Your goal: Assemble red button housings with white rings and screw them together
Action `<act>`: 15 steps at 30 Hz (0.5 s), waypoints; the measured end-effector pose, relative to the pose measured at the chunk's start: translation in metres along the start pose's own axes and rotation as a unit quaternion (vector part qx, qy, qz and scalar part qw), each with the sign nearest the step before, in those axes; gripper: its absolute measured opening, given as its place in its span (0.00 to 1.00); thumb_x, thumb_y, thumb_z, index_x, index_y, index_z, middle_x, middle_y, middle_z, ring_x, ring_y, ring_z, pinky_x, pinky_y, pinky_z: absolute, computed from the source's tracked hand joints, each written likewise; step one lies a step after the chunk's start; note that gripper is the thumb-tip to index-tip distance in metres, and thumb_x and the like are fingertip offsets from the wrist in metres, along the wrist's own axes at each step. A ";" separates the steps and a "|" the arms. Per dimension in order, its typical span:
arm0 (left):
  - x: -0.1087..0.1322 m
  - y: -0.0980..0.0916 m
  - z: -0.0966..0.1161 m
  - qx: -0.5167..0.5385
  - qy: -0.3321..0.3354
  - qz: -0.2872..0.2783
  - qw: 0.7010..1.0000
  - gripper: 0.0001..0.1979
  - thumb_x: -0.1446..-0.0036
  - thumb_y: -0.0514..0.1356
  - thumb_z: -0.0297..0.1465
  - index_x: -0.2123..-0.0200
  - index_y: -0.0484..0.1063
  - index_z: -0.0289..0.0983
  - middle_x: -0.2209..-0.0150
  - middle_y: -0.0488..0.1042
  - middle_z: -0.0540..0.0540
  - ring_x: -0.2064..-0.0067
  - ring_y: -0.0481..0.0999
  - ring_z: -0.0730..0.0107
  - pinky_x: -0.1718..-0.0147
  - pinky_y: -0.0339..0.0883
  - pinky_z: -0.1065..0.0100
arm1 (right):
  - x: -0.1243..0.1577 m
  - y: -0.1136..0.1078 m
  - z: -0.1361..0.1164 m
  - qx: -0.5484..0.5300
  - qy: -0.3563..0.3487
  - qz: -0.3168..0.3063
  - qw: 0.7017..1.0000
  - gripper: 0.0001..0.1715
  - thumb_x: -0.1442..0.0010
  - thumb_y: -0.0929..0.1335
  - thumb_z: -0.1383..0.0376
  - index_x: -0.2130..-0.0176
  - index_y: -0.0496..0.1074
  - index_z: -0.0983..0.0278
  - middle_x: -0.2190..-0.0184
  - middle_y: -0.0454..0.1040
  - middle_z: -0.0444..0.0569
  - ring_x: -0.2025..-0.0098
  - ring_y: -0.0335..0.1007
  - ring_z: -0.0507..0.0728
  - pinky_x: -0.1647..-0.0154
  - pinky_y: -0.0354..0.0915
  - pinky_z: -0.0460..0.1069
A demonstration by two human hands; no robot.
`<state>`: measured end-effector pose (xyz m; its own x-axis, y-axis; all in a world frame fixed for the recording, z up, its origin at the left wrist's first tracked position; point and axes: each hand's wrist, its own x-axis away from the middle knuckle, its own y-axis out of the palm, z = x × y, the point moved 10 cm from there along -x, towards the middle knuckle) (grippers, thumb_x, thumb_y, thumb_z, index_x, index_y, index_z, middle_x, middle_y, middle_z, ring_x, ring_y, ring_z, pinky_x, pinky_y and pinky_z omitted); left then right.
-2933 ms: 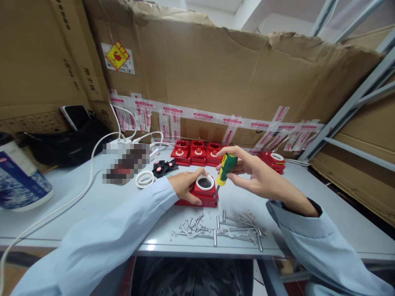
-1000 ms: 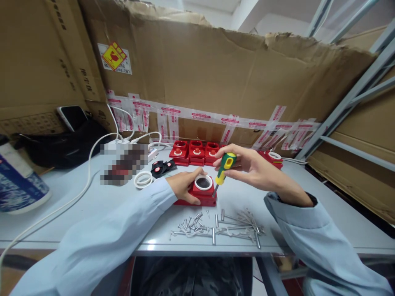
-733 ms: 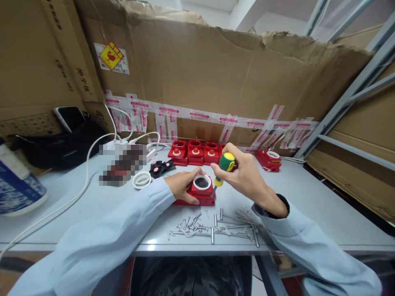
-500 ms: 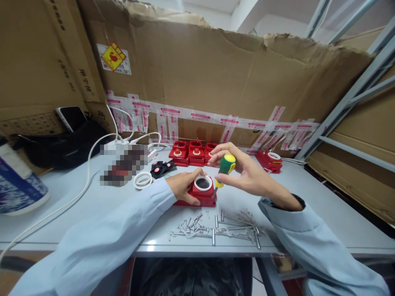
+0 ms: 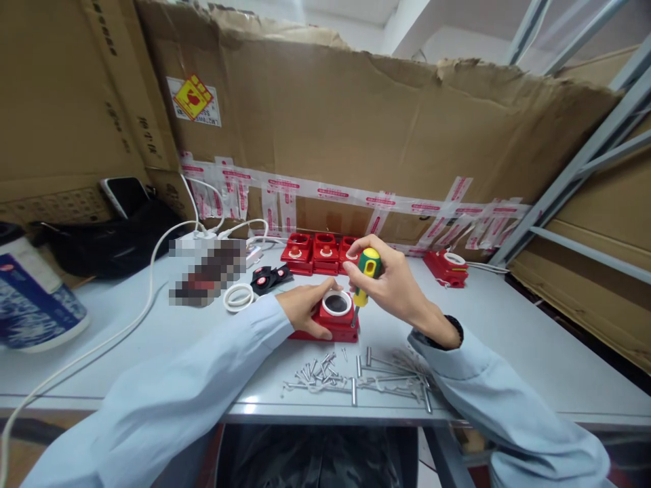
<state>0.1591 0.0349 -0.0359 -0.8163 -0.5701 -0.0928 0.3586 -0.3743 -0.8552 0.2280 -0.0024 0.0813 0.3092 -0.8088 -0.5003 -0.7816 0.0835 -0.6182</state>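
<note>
A red housing (image 5: pixel 347 333) with a white ring (image 5: pixel 349 302) around its dark round opening lies on the table. My left hand (image 5: pixel 306 308) grips its left side, thumb toward the front and fingers behind the ring. In my right hand (image 5: pixel 389 278) is a screwdriver (image 5: pixel 370 263) with a green and yellow handle, held nearly upright. Its tip meets the housing's right front corner; whether a screw sits beneath it is too small to tell. Loose screws (image 5: pixel 320 369) lie in a pile in front of the housing, beside several metal T-shaped rods (image 5: pixel 354 392) tangled with pale string.
Several red housings (image 5: pixel 325 254) stand in a row at the back, and another red housing (image 5: pixel 446 268) sits at the right. White rings (image 5: pixel 239 298) and black parts (image 5: pixel 269 278) lie to the left. A white cable (image 5: pixel 147 298) crosses the left side. Cardboard (image 5: pixel 381 129) walls the back.
My right hand has tilted the screwdriver more upright, and its fingers have closed in around the handle. My left hand keeps its hold on the red housing. The view has shifted slightly.
</note>
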 end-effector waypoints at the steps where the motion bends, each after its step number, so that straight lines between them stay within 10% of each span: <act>1: 0.000 0.000 0.000 -0.002 0.001 0.002 1.000 0.38 0.61 0.66 0.40 0.48 0.52 0.38 0.54 0.71 0.42 0.56 0.73 0.55 0.59 0.64 0.64 | 0.001 0.002 -0.003 -0.005 -0.006 -0.026 1.000 0.10 0.43 0.64 0.63 0.60 0.60 0.61 0.75 0.66 0.41 0.74 0.66 0.50 0.73 0.64 0.46; 8: 0.000 -0.002 0.003 0.015 0.002 0.002 1.000 0.36 0.61 0.66 0.40 0.51 0.53 0.39 0.54 0.71 0.43 0.55 0.73 0.56 0.59 0.64 0.65 | 0.018 0.002 -0.012 -0.076 -0.012 -0.225 0.971 0.24 0.43 0.64 0.68 0.47 0.55 0.60 0.61 0.70 0.48 0.59 0.69 0.53 0.58 0.67 0.51; 15: 0.001 -0.001 0.003 0.005 -0.004 -0.006 1.000 0.35 0.59 0.65 0.40 0.50 0.52 0.38 0.55 0.71 0.42 0.56 0.73 0.55 0.60 0.64 0.65 | 0.015 -0.006 -0.012 -0.052 -0.037 -0.118 0.991 0.21 0.43 0.67 0.66 0.50 0.59 0.59 0.67 0.66 0.42 0.66 0.69 0.50 0.65 0.68 0.47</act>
<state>0.1591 0.0332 -0.0335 -0.8174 -0.5708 -0.0782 0.3533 -0.3894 -0.8506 0.2307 -0.0216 0.0846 0.5265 -0.7533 -0.3941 -0.7330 -0.1674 -0.6593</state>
